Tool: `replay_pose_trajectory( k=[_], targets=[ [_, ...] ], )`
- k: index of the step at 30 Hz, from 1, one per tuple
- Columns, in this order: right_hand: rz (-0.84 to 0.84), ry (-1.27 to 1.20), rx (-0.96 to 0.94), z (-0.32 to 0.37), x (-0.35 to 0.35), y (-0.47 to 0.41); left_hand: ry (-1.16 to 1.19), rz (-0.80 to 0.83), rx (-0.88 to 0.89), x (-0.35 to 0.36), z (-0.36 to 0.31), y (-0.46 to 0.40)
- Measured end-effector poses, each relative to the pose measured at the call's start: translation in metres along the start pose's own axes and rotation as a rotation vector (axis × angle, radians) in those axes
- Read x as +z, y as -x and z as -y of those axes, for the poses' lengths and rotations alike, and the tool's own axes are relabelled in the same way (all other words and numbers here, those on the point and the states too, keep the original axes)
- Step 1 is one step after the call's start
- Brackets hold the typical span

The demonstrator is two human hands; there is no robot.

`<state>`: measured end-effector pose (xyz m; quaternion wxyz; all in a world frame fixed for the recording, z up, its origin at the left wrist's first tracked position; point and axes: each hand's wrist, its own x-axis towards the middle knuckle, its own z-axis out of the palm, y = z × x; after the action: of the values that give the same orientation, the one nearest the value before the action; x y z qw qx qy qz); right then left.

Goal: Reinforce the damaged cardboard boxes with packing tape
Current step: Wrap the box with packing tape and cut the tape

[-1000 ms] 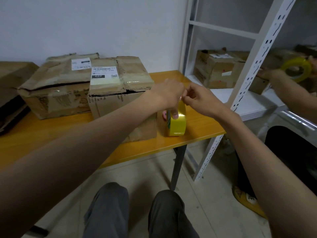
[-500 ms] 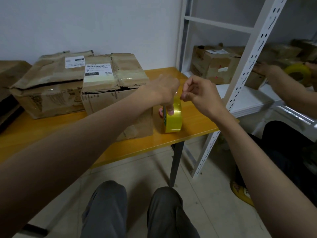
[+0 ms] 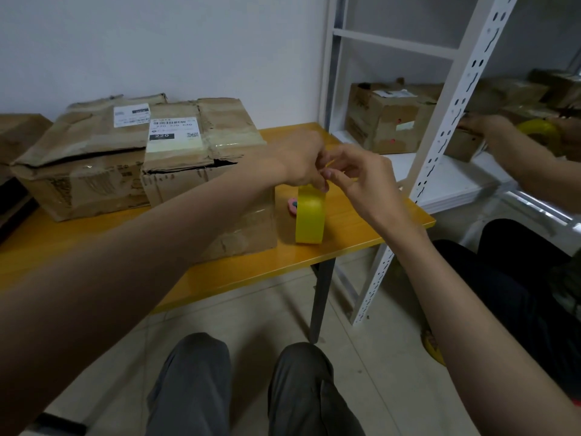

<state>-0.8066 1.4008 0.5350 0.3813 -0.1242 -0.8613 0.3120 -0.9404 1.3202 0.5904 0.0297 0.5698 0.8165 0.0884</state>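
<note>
The yellow roll of packing tape (image 3: pixel 310 217) stands on edge on the orange table (image 3: pixel 361 234) beside the torn cardboard box (image 3: pixel 201 171). The left hand (image 3: pixel 298 160) grips its top; the right hand (image 3: pixel 358 176) pinches the thin, clingy free end, which is probably best pulled by that end.

There was just one view, a wide-angle camera worn on the person's head, pointing forward and tilted down. It sat pretty close to the work: both forearms ran in from the bottom corners and met near the middle of frame, where the left hand (image 3: pixel 301 162) and right hand (image 3: pixel 361 177) came together over the yellow tape roll (image 3: pixel 309 220). The wearer's knees (image 3: pixel 251 372) showed at the bottom edge, so the lens looked steeply down past the orange table (image 3: pixel 361 228). The wide lens bent straight lines, like the white shelf upright (image 3: pixel 440 146) leaning on the right. With only one camera, no second view overlapped it.
</note>
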Motion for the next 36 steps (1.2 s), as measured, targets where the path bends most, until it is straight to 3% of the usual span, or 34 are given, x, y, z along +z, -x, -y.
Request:
replay_pose_trajectory(
  k=[9,12,15,18,20,22,29,36],
  targets=[
    [-0.229,0.091,0.025,0.005,0.011,0.015,0.006,-0.061,0.046,0.004,-0.002,0.005],
    [-0.416,-0.070,0.112,0.005,0.033,0.031,0.054,-0.049,0.057,0.002,-0.003,0.003],
    [-0.513,-0.337,0.330,-0.003,0.056,0.042,0.039,-0.041,0.066,0.000,-0.001,0.002],
    [-0.301,-0.495,0.478,-0.018,0.066,0.058,0.011,-0.058,0.063,0.002,0.004,0.001],
    [-0.113,-0.523,0.464,-0.028,0.075,0.069,0.003,-0.064,0.070,0.002,0.005,0.001],
    [-0.029,-0.476,0.366,-0.032,0.081,0.076,-0.005,-0.058,0.087,0.002,0.005,0.000],
    [-0.024,-0.330,0.277,-0.029,0.079,0.075,0.001,-0.091,0.095,0.001,0.007,0.001],
    [-0.103,-0.387,0.242,-0.025,0.078,0.075,0.147,-0.147,0.078,-0.002,0.008,0.001]
  ],
)
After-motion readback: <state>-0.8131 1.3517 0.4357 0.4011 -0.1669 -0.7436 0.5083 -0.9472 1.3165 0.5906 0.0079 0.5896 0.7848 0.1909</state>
